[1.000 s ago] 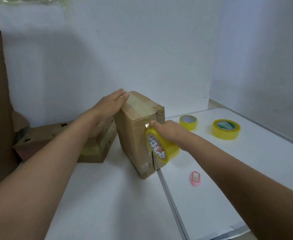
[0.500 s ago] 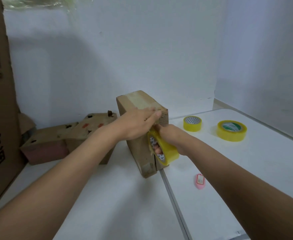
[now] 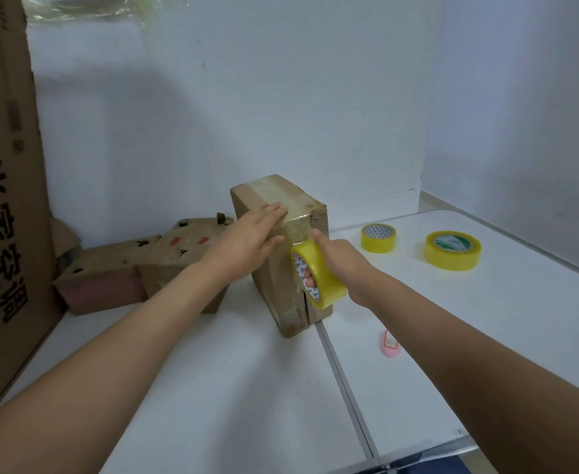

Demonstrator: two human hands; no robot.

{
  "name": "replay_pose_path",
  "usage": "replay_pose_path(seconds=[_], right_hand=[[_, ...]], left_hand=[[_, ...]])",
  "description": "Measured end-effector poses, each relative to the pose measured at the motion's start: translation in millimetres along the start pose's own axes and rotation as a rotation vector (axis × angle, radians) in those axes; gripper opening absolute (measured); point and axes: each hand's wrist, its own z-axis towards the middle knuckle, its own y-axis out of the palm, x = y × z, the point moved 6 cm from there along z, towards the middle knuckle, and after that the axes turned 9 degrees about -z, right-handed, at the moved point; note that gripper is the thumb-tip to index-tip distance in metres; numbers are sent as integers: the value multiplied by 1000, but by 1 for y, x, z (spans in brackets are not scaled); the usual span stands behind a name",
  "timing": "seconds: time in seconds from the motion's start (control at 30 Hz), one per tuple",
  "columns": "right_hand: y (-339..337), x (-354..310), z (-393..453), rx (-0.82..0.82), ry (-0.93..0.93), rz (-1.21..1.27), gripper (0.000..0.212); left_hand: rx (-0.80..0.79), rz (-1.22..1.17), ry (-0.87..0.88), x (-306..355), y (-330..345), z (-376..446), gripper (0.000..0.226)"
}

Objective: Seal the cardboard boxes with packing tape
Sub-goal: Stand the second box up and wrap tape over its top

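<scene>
A brown cardboard box (image 3: 274,292) stands on end in the middle of the white table, with clear tape along its top. My left hand (image 3: 250,237) lies flat with fingers spread on the box's upper near edge, pressing the tape strip there. My right hand (image 3: 336,258) grips a yellow tape roll (image 3: 317,278) with fingers through its core, held against the box's near face just below the top corner. A short stretch of tape runs from the roll up to the box edge.
Two spare yellow tape rolls (image 3: 378,237) (image 3: 452,249) lie at the right. A small pink cutter (image 3: 390,343) lies near the table seam (image 3: 346,388). Flattened worn boxes (image 3: 120,268) sit behind left, and a tall printed carton (image 3: 4,200) stands at the far left.
My left hand slid from the box's far top edge to the near upper edge, over the tape. The roll in my right hand stays at the near face, slightly lower.
</scene>
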Motion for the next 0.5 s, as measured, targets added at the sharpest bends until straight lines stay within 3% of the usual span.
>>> replay_pose_path(seconds=[0.2, 0.37, 0.5], right_hand=[[-3, -3, -10, 102, -93, -69, 53], [-4, -20, -25, 66, -227, -100, 47], [-9, -39, -36, 3, -234, 35, 34]], left_hand=[[26, -35, -59, 10, -5, 8, 49], [55, -50, -121, 11, -24, 4, 43], [85, 67, -148, 12, -49, 2, 36]])
